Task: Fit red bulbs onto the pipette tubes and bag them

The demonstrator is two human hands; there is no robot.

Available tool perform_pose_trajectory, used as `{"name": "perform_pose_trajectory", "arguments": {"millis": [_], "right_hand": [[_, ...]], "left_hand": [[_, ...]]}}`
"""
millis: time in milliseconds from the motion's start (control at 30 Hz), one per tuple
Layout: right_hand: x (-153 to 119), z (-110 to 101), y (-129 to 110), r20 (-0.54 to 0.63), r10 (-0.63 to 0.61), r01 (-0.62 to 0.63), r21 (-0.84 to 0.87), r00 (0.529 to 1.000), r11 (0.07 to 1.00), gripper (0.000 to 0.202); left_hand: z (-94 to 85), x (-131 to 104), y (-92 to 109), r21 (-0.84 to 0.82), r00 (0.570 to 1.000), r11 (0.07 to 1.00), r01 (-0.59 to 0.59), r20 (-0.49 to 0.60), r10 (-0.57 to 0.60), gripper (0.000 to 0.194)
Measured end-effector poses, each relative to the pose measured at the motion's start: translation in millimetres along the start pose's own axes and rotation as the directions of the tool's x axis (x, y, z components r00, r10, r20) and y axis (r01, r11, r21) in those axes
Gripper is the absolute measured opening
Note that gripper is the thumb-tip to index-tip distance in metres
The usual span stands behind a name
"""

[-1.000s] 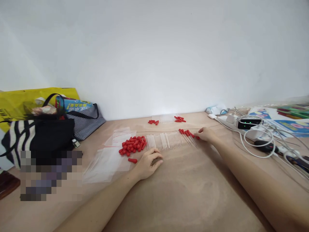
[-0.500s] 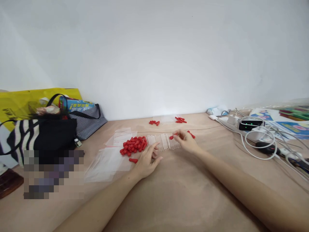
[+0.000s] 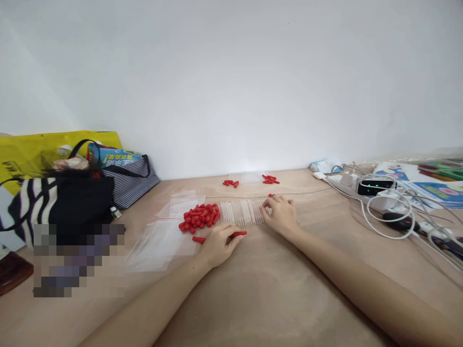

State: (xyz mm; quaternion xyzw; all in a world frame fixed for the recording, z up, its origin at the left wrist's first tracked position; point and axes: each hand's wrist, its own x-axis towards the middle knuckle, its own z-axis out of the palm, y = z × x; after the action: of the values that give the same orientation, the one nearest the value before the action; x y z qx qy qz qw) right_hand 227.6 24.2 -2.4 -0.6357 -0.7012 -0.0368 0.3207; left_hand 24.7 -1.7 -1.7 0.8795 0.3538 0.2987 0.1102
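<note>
Pale wall (image 3: 231, 86) above a tan surface (image 3: 278, 299)

The wall fills the upper half of the view, grey-white and smooth, with one tiny dark speck (image 3: 288, 23) high up, right of centre. A lighter band slants faintly down its left side. Light falls soft and even, and the wall brightens toward its foot, where it meets the back edge of the surface. A cloudy sheen lies across the tan top. A yellow bag (image 3: 108, 140) stands against the wall at the left; printed papers (image 3: 394, 171) lie at the right.
</note>
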Motion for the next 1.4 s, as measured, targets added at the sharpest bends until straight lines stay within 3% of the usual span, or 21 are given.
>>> {"name": "perform_pose_trajectory", "arguments": {"millis": [100, 267, 633, 800, 933, 1033, 1100, 1200, 1400], "right_hand": [[17.1, 3.2, 15.7, 0.034, 0.174, -0.161, -0.24, 0.984, 0.957, 0.026], [33.8, 8.6, 23.6, 0.181, 0.353, -0.283, -0.327, 0.918, 0.902, 0.03], [34.2, 9.1, 22.8, 0.193, 0.36, -0.282, -0.34, 0.913, 0.897, 0.03], [26.8, 2.1, 16.0, 0.155, 0.278, -0.218, -0.32, 0.948, 0.922, 0.03], [3.9, -4.0, 11.1, 0.08, -0.027, 0.033, -0.075, 0.996, 0.997, 0.024], [-19.5, -6.3, 11.0, 0.085, -0.281, 0.259, 0.206, 0.956, 0.944, 0.015], [-31.3, -6.9, 11.8, 0.106, -0.391, 0.336, 0.341, 0.914, 0.878, 0.009], [-39.1, -7.0, 11.3, 0.129, -0.433, 0.348, 0.415, 0.892, 0.841, 0.008], [-39.8, -5.9, 2.7, 0.157, -0.427, 0.337, 0.404, 0.89, 0.851, 0.008]], "left_hand": [[-0.5, 0.5, 1.2, 0.005, 1.0, 1.0, 0.0, 0.021, 0.0, 0.014], [-0.4, 0.4, 1.6, 0.019, 0.999, 1.0, -0.007, 0.035, 0.006, 0.014], [0.9, -0.4, -1.2, 0.038, 0.999, 0.999, 0.007, 0.044, -0.009, 0.014], [1.1, -0.7, -1.2, 0.032, 0.999, 0.999, 0.016, 0.027, -0.017, 0.018], [1.3, -0.6, -0.7, 0.0, 1.0, 1.0, 0.013, 0.013, -0.013, 0.017], [2.1, -0.6, -2.6, 0.008, 1.0, 1.0, 0.02, -0.015, -0.02, 0.016], [2.7, -0.7, -4.0, 0.011, 0.999, 1.0, 0.017, -0.028, -0.017, 0.018], [3.1, -0.5, -4.9, 0.004, 1.0, 1.0, -0.006, -0.026, 0.006, 0.019], [2.3, -1.0, -4.6, -0.007, 1.0, 1.0, -0.017, -0.024, 0.017, 0.019]]}}
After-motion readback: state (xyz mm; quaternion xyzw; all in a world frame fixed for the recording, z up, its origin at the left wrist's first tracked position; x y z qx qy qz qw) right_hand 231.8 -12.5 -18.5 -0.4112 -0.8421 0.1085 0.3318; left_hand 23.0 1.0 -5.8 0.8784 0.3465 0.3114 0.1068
